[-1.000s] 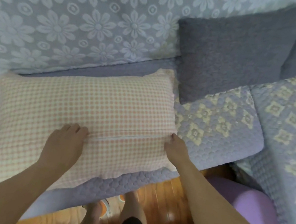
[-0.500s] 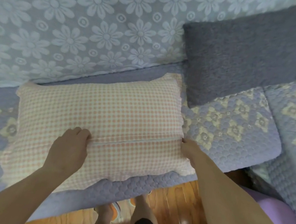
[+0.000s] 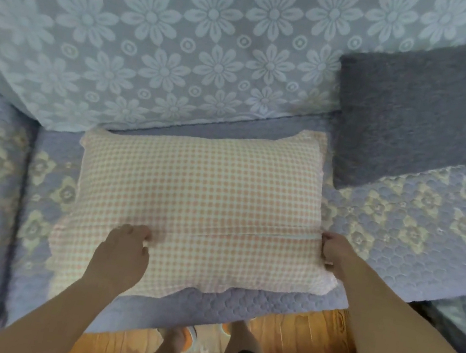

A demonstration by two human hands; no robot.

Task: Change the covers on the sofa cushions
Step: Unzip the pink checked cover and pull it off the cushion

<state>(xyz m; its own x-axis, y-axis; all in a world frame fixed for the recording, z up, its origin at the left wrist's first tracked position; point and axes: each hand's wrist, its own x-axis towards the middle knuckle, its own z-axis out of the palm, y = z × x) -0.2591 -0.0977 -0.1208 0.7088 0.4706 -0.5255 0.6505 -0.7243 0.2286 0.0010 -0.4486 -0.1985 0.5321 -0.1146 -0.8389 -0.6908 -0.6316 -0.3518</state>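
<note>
A cushion in a pink-and-white checked cover (image 3: 199,186) lies flat on the quilted sofa seat (image 3: 417,236). A closed zip seam (image 3: 247,233) runs across its near half. My left hand (image 3: 122,250) rests on the cover at the seam's left end, its fingers curled and pinching something small and pale there. At the seam's right end my right hand (image 3: 334,250) grips the cover's edge.
A dark grey cushion (image 3: 423,121) leans against the sofa back at the right. A flower-patterned throw (image 3: 161,43) covers the backrest. Below the seat edge are a wooden floor (image 3: 299,348) and my feet (image 3: 185,336).
The view has shifted so the cushion sits more central. My left hand's fingers have curled into a pinch at the seam. My right hand stays at the cushion's right edge.
</note>
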